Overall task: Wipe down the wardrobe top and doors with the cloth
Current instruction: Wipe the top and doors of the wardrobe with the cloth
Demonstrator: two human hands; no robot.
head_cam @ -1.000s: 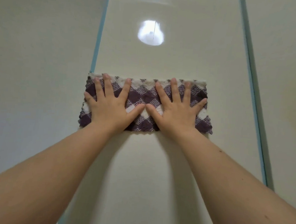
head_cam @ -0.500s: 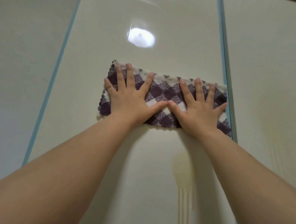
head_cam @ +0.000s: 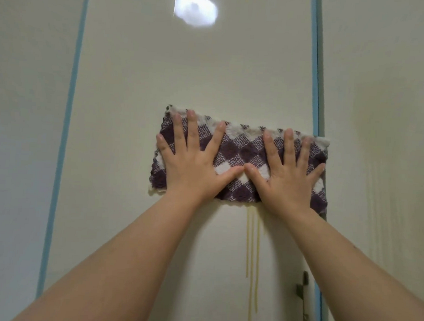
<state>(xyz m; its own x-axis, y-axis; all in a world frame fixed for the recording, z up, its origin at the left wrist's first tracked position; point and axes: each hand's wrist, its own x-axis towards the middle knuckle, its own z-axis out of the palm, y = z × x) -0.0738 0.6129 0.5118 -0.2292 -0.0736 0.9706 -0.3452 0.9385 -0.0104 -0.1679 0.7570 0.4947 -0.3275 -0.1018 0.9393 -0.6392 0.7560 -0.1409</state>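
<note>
Two bare forearms reach up from the lower corners toward the pale wardrobe door [head_cam: 186, 72]. Low on the door's right edge, beside the right forearm, sits a small dark metal fitting [head_cam: 303, 286]; what it is I cannot tell. Thin yellowish drip streaks [head_cam: 247, 249] run down the door between the forearms, starting right under the cloth's lower edge.

Higher up, the left hand [head_cam: 193, 164] and the right hand [head_cam: 288, 180] lie side by side on the purple-and-white checked cloth [head_cam: 241, 149], thumb tips almost meeting in the middle. Neither hand has a grip on anything: the fingers are straight and spread, and the palms press the cloth flat against the door.

The cloth lies as a wide band across the right half of the panel, and its right end overlaps the blue edge strip [head_cam: 315, 80] there. Another blue strip [head_cam: 66, 126] runs down the door's left side, well apart from the cloth. Pale panels flank the door on the left [head_cam: 23, 99] and right [head_cam: 383, 96]. Near the top, a bright round light reflection [head_cam: 196, 10] shines on the glossy surface.
</note>
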